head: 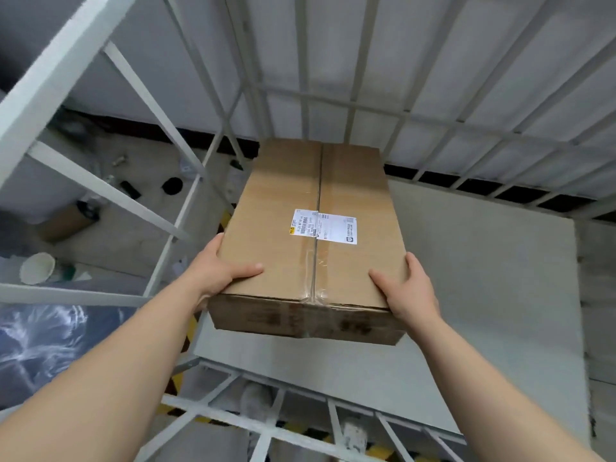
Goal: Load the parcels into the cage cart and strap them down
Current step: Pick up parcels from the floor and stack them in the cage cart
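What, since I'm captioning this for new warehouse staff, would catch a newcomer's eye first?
The brown cardboard box in the centre, gripped at its near corners by the left hand and right hand, with a white shipping label across its taped seam. Around it rise the white bars of the cage cart, whose pale floor panel lies below the box.

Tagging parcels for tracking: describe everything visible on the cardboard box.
The cardboard box is a long brown corrugated carton, flaps closed, with clear tape along the centre seam and down the near end. A white shipping label straddles the seam. Faded print marks the near face. The left hand and right hand grip its near corners, thumbs on top, holding it inside the cage cart above the grey floor panel.
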{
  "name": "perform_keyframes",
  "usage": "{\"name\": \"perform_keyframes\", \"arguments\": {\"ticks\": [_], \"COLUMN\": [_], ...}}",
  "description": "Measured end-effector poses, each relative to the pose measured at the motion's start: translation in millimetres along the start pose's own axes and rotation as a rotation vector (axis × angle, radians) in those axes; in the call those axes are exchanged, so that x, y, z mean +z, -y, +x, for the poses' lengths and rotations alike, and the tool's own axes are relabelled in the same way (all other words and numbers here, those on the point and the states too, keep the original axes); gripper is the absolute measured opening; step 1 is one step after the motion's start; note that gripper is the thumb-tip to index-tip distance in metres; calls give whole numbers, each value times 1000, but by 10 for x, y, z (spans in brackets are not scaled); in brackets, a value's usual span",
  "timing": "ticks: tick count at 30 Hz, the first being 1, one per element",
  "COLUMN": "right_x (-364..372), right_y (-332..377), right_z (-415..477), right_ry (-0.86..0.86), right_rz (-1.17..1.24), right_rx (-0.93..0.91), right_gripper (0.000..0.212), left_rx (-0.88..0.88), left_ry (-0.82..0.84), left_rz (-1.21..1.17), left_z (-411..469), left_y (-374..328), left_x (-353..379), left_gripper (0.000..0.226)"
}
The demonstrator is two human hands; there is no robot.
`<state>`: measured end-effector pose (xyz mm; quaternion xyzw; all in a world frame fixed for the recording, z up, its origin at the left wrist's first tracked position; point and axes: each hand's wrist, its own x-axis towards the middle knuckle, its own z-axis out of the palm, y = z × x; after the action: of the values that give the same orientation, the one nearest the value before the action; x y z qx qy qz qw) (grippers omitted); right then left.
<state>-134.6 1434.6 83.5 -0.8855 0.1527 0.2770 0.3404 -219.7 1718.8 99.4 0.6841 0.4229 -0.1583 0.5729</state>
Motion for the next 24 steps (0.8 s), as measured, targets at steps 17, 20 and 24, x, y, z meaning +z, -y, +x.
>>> {"name": "perform_keyframes", "arguments": {"ticks": [17, 20, 24], "right_x": [1736, 1899, 2114], "right_y": [-675, -755, -845], "right_z": [801, 921, 1022], "right_ry": [-23, 0, 26], "right_rz": [140, 153, 146], "right_rx": [-4, -3, 32], "right_gripper": [89, 93, 97], "left_rx": [5, 14, 28], "left_ry": [44, 44, 31], "left_rz": [127, 132, 140], "left_z": [1606, 1771, 1937], "left_y": [1295, 1419, 1623], "left_x": [-146, -132, -117], "left_gripper": [112, 112, 111]}}
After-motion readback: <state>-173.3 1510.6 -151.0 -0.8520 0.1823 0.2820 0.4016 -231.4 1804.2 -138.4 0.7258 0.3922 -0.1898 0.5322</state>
